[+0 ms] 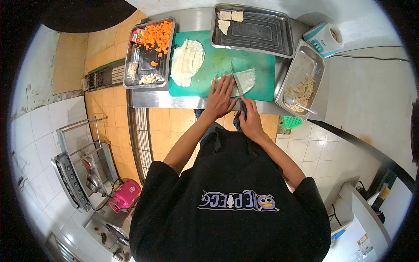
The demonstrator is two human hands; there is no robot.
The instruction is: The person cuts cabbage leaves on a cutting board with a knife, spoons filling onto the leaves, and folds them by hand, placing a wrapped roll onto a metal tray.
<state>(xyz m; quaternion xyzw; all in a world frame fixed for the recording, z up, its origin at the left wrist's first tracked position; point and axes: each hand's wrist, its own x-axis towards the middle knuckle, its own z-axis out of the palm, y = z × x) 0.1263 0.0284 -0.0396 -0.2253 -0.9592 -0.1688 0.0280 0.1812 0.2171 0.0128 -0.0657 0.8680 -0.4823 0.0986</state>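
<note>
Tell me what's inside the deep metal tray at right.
The deep metal tray holds a lumpy beige mixture and a spoon. The tray floor beneath the mixture is covered and cannot be seen.

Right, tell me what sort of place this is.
Probably a small kitchen: there's a green cutting board with a knife on it, a metal tray of chopped carrots, and a pink gas cylinder on the floor.
</note>
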